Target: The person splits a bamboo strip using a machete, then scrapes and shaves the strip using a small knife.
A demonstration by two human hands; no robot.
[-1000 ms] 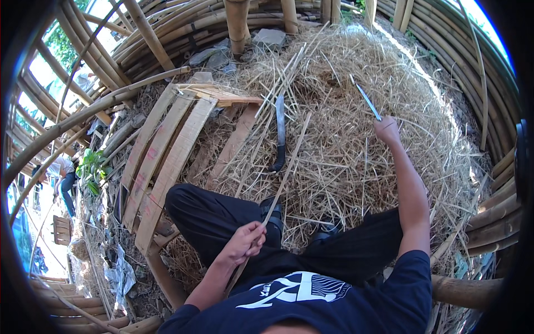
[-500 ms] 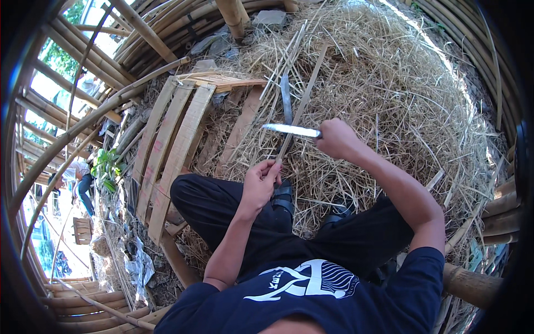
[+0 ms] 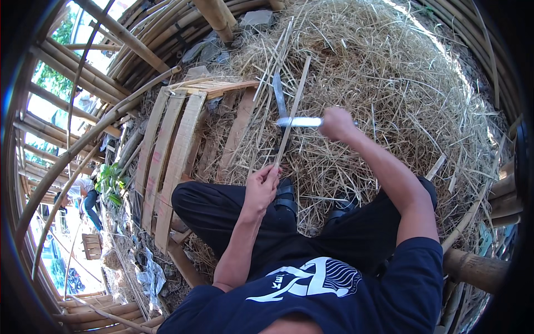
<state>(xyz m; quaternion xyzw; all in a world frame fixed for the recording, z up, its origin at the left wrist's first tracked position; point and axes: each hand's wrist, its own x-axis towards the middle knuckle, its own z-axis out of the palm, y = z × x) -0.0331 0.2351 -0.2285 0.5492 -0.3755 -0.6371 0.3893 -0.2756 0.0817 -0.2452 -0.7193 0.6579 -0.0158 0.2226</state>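
Across the upper right of the view a single large heap of straw-like bamboo shavings [image 3: 389, 94] is spread, lying where trimmings would fall from the work in front of the seated person. Left of it, one slatted wooden pallet [image 3: 178, 150] is propped on a slant against the bamboo poles [image 3: 139, 50] of the structure; about four slats can be counted. Beyond the frame at lower left, one other person [image 3: 89, 195] is seen standing, well apart.

One thin bamboo strip [image 3: 289, 117] is held upright-slanted, its lower end pinched in the closed fingers of the left hand [image 3: 261, 186] above the knee, likely so that its length is steadied for cutting. One knife [image 3: 300, 121] is laid crosswise against the strip about midway up, blade pointing left, its handle clenched in the right hand [image 3: 336, 122]. A second blade [image 3: 278, 94] lies untouched on the straw just above. Two dark shoes [image 3: 286, 195] are planted beneath.
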